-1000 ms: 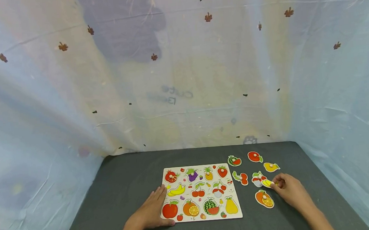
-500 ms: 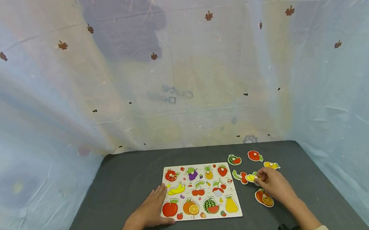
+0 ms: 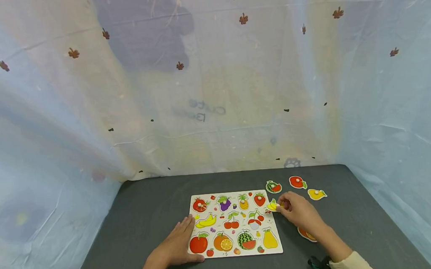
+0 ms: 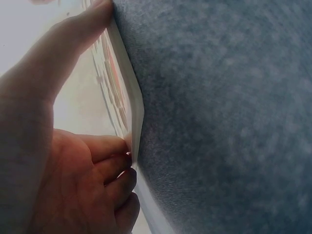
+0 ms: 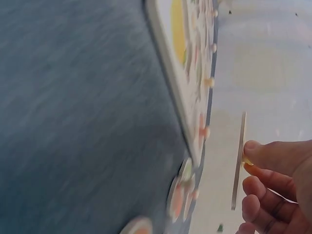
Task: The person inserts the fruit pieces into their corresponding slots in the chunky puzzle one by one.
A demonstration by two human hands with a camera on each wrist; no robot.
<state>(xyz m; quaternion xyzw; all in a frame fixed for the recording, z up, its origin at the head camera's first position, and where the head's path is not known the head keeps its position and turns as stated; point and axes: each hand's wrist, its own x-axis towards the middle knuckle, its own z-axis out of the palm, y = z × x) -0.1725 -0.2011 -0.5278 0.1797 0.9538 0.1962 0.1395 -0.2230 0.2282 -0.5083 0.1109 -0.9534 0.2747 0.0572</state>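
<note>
Place: curtained-off work spot, room type unclear
Curtains (image 3: 227,87): pale, leaf-printed, around three sides
Table (image 3: 138,216): dark grey top

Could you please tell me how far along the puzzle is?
Pomegranate, grape, pineapple and strawberry pieces look seated in the top row of the board. The right hand pinches the banana piece. Left to place: at least the watermelon, apple, pear and orange pieces on the table.

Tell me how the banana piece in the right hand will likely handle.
Probably stiff: the banana piece looks thin but straight edge-on. Likely light: the right hand holds it up by one small knob. Unlikely to roll once laid down, being flat.
</note>
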